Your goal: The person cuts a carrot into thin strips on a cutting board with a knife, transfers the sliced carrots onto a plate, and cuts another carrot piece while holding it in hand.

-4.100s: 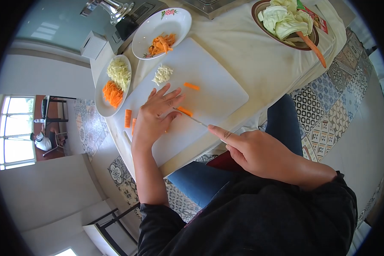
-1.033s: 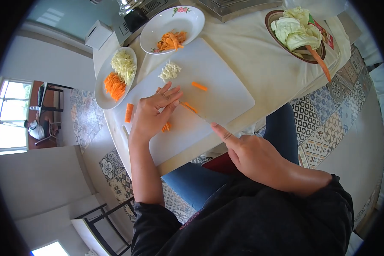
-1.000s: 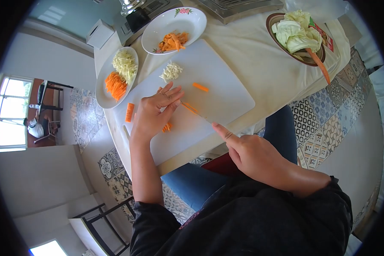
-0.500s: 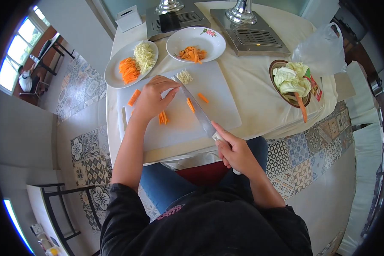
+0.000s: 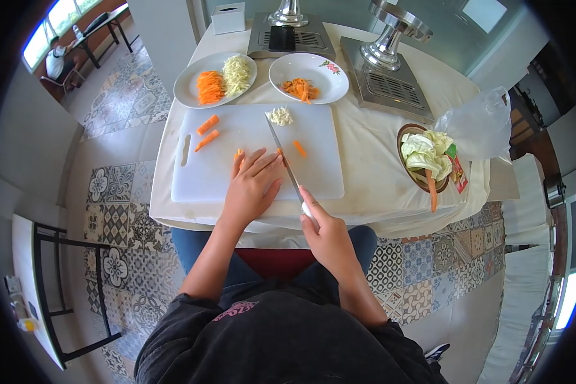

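Bare hands (image 5: 253,191), pointed metal knife (image 5: 290,168), slim carrot sticks (image 5: 300,148), smooth board (image 5: 323,179)

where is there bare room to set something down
The cloth is bare between the board, right stand and brown bowl. The board's near left corner is free, bordered by carrot pieces and the left hand. Crowded: around the knife and right hand, and just beyond the board, where two plates sit.
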### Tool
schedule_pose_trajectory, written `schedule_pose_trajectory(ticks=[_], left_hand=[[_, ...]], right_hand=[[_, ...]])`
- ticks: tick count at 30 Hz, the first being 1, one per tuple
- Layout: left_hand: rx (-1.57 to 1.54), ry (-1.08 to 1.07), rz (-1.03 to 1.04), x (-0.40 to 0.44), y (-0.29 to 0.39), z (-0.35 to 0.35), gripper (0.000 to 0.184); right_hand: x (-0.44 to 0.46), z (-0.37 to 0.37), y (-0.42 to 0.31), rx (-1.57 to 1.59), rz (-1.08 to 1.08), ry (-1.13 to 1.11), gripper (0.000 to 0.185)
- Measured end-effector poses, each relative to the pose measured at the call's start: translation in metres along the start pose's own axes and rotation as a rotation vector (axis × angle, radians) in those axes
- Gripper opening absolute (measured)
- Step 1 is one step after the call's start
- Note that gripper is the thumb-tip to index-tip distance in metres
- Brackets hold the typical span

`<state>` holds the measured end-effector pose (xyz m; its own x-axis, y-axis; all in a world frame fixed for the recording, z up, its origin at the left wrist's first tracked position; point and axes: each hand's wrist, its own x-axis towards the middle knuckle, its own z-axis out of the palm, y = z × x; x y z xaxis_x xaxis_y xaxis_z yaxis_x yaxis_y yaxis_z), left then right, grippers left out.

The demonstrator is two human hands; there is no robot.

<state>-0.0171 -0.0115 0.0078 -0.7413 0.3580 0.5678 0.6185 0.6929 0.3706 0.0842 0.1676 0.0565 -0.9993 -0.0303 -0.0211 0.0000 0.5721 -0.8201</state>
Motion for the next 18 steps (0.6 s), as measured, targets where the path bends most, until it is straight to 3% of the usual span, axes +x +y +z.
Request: schedule_pose_trajectory(ticks=[4,10,18], left_hand=[[0.092,-0.023,-0.051,0.001,0.004,0.003,0.033],[-0.092,0.055,-0.173,0.005,0.001,0.001,0.028],[0.046,-0.058,-0.082,0.020,0.011,0.002,0.027]], right_hand=[[-0.002,0.003,0.007,-0.036,-0.068,0.040,0.055],[-0.001,0.002,0.016,-0.256,-0.121,0.199,0.057],[0.000,0.001,0.029,-0.388,-0.181,0.208,0.052]])
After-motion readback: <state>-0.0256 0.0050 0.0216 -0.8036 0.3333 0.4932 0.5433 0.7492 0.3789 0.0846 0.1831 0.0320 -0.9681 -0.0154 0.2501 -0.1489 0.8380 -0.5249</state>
